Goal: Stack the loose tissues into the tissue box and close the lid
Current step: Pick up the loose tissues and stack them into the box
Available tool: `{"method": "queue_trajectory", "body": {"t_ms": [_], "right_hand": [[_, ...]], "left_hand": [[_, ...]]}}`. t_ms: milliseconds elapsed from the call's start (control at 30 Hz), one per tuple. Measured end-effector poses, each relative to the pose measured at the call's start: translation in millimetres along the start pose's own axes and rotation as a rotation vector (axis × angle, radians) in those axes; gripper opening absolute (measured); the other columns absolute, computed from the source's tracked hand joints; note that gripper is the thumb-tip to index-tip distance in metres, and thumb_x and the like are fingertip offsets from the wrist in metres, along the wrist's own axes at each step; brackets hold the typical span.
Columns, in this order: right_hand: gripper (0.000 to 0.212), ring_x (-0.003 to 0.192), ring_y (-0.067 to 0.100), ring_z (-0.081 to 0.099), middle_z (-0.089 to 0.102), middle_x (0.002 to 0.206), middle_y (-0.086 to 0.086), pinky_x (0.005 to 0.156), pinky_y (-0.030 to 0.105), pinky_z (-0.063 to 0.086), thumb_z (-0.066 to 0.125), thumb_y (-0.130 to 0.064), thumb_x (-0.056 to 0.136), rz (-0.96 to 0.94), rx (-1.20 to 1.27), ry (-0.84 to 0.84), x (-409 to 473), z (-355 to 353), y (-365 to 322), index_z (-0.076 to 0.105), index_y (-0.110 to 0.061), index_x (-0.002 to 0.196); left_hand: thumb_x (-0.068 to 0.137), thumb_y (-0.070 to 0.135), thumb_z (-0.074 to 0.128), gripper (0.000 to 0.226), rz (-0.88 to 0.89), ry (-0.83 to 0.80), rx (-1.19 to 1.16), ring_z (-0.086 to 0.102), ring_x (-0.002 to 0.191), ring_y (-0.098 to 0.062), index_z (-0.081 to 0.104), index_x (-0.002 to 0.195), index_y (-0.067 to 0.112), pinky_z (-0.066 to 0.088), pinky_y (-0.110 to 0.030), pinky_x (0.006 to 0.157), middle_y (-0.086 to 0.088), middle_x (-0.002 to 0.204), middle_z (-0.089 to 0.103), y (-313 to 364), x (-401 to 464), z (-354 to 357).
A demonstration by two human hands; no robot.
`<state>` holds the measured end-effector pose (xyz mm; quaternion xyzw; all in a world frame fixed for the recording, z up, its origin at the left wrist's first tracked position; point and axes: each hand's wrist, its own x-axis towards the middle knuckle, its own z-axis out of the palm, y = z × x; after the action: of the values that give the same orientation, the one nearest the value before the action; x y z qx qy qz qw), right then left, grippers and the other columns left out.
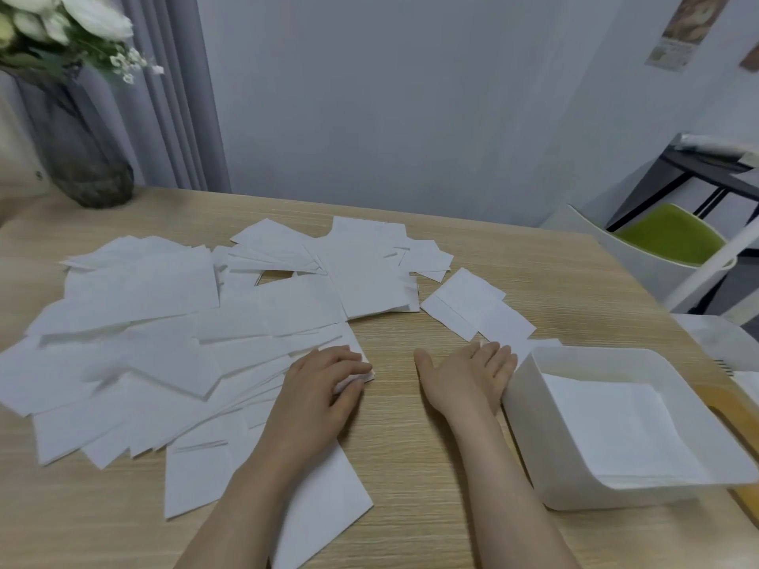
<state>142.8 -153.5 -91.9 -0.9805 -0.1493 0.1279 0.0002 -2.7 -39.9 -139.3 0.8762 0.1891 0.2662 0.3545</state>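
Observation:
Several loose white tissues (164,330) lie spread over the left and middle of the wooden table (410,466). My left hand (324,384) pinches the right edge of a small bundle of tissues (357,379) at the heap's near right side. My right hand (468,375) is held flat, palm to the left, fingers straight, just left of the white tissue box (530,408). The box stands at the right without a lid on it, with a low stack of tissues (616,429) inside. A wooden lid (735,412) lies partly under the box at the right edge.
A dark glass vase (86,166) with white flowers stands at the back left. Two more tissues (472,310) lie apart near the middle right. A clear plastic container (714,338) sits at the right edge. A white chair with a green cushion (669,240) is beyond the table.

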Motion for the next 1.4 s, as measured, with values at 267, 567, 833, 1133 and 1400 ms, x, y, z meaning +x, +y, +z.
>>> {"method": "queue_trajectory", "body": {"t_ms": [267, 567, 833, 1133, 1400], "right_hand": [[0.077, 0.149, 0.021, -0.006, -0.005, 0.162, 0.010, 0.114, 0.048, -0.017, 0.013, -0.056, 0.099, -0.192, 0.094, 0.107, -21, 7, 2, 0.002, -0.002, 0.152], [0.093, 0.144, 0.001, -0.016, -0.019, 0.158, -0.015, 0.113, 0.033, -0.020, -0.019, -0.072, 0.078, -0.725, 0.226, 0.197, -90, 26, 12, 0.002, -0.022, 0.155], [0.057, 0.135, 0.005, 0.041, 0.034, 0.155, -0.009, 0.105, 0.042, 0.022, 0.019, -0.050, 0.103, -1.087, 0.175, 0.354, -99, 44, 29, 0.051, -0.019, 0.138], [0.047, 0.139, 0.005, 0.036, 0.044, 0.147, -0.013, 0.109, 0.032, 0.021, 0.030, -0.054, 0.101, -1.164, 0.349, 0.296, -92, 47, 31, 0.060, -0.029, 0.127], [0.046, 0.113, -0.008, 0.053, 0.054, 0.130, -0.015, 0.093, 0.018, 0.044, 0.063, -0.034, 0.090, -0.301, 1.360, -0.122, -81, 1, 15, 0.047, -0.030, 0.133]], "left_hand": [[0.089, 0.040, 0.051, 0.029, -0.098, 0.011, -0.141, 0.050, 0.120, 0.007, 0.071, 0.108, 0.032, 0.038, -0.022, 0.104, 0.022, 0.116, 0.062, 12, -1, -6], [0.098, 0.014, 0.056, 0.023, -0.314, 0.072, -0.479, 0.068, 0.095, -0.002, 0.070, 0.115, 0.020, 0.051, -0.017, 0.083, 0.009, 0.103, 0.073, 33, -3, -15], [0.098, 0.033, 0.054, 0.040, -0.611, -0.111, -0.803, 0.061, 0.066, -0.018, 0.068, 0.088, -0.002, 0.051, -0.026, 0.059, -0.005, 0.068, 0.064, 39, 0, -27], [0.084, 0.008, 0.055, 0.037, -0.506, -0.079, -0.727, 0.066, 0.087, -0.026, 0.077, 0.099, 0.034, 0.053, -0.044, 0.081, -0.025, 0.099, 0.071, 40, 0, -21], [0.095, -0.004, 0.053, 0.031, -0.543, 0.068, -0.937, 0.073, 0.087, -0.016, 0.069, 0.112, 0.015, 0.058, -0.023, 0.068, -0.004, 0.099, 0.077, 42, -2, -30]]}}
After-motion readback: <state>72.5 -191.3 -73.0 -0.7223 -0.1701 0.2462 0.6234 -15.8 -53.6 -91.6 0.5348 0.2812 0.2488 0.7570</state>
